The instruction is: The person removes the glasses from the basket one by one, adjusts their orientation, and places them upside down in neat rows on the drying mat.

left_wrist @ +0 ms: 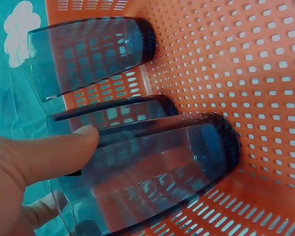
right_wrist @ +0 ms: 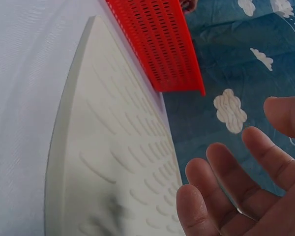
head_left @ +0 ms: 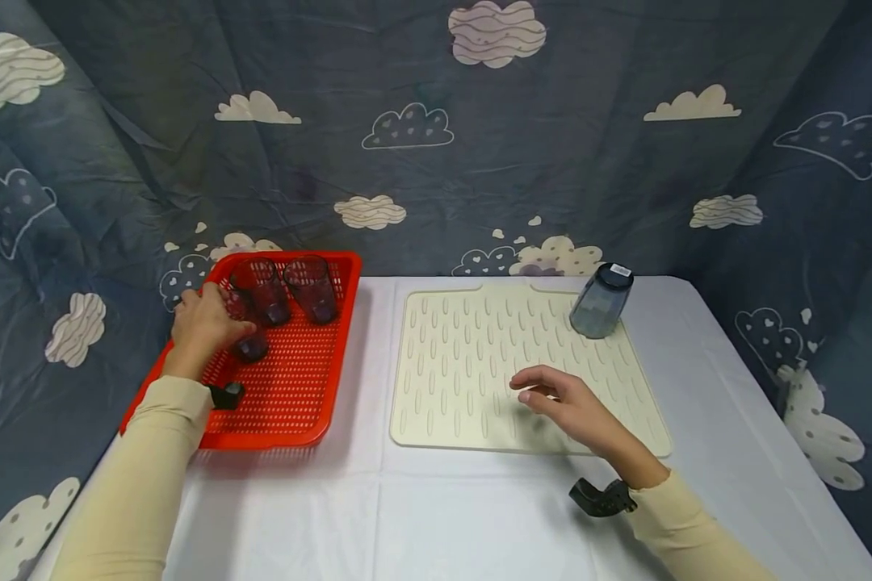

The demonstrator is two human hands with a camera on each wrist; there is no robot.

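**Cloud-printed backdrop (head_left: 320,177), and a tinted glass (left_wrist: 152,172) in my left hand (head_left: 207,327)**

The backdrop hangs behind my white-covered tabletop (head_left: 407,516). At the left, my fingers (left_wrist: 64,155) pinch the glass near its rim, so it lies right within my grasp. Its dark base points down toward the floor of the red basket (head_left: 276,440); whether it touches there, I can't tell. My right hand (head_left: 570,403) holds nothing: it hovers over the near right part of the pale mat (head_left: 465,363), fingers (right_wrist: 241,177) loosely bent and spread a little.

I judge the glass stiff and fairly light, smooth enough to slip if damp, and likely to chip if knocked. I'd take it by the upper wall, fingers opposed, squeezing modestly and sparing the rim.

Just beyond it, toward the far end of the basket, stand a second glass (head_left: 265,298) and, to its right, a third glass (head_left: 312,290), both mouth up. The ridged mat lies to the right, well apart from my left fingers. At its far right corner an upturned glass (head_left: 597,303) rests mouth down, beyond my right fingers and apart from them.
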